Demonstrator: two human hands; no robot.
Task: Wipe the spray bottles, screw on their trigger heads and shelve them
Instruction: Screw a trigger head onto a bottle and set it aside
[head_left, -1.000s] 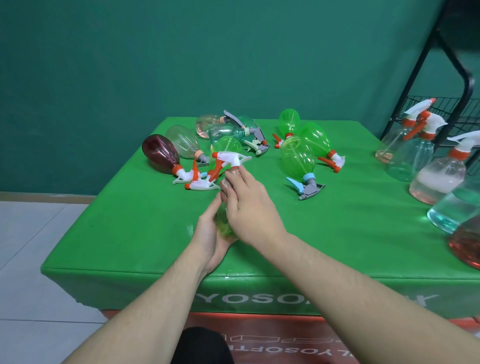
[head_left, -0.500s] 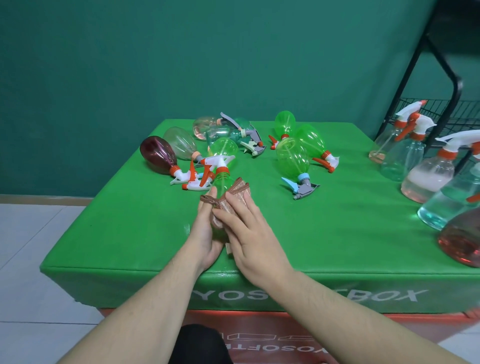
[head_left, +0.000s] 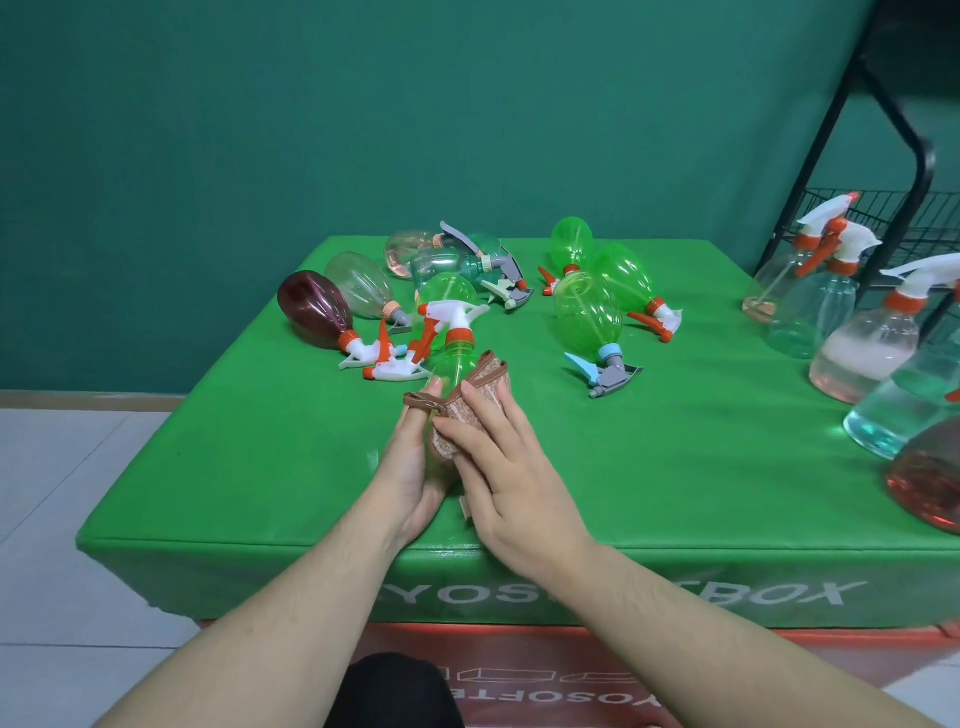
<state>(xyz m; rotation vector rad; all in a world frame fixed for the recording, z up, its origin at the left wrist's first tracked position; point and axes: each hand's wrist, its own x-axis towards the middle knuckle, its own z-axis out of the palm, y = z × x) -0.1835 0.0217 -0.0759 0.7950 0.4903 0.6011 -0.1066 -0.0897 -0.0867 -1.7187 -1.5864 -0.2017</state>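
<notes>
A green spray bottle (head_left: 458, 358) with a white and orange trigger head (head_left: 451, 315) stands near the front middle of the green table (head_left: 675, 467). My left hand (head_left: 413, 470) holds its body from the left. My right hand (head_left: 506, 473) presses a brown cloth (head_left: 470, 402) against the bottle's right side, fingers laid over the cloth. The lower part of the bottle is hidden between my hands.
Several bottles lie on their sides further back: a dark red one (head_left: 311, 309), clear ones (head_left: 361, 286) and green ones (head_left: 587, 312). Upright bottles (head_left: 857, 348) crowd the right edge beside a black wire rack (head_left: 898, 218). A loose trigger head (head_left: 395, 370) lies left of the held bottle.
My right hand slid down from the trigger head to the bottle's body, and the brown cloth now shows pressed against the bottle. My left hand kept its hold.
</notes>
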